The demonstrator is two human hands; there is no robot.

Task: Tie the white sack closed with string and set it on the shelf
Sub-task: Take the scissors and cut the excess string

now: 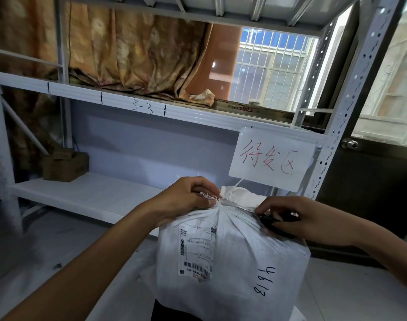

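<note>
upright white sack point(232, 251), neck gripped by left hand point(188, 198), right hand point(297, 220) holding a dark tool point(268, 220), perhaps scissors; shelf point(86, 193) ahead-left.

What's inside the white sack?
Contents can't be seen: the white sack is opaque and its neck is bunched shut, pinched by the left hand. Only a shipping label shows outside. The right hand holds a black object at the neck.
</note>
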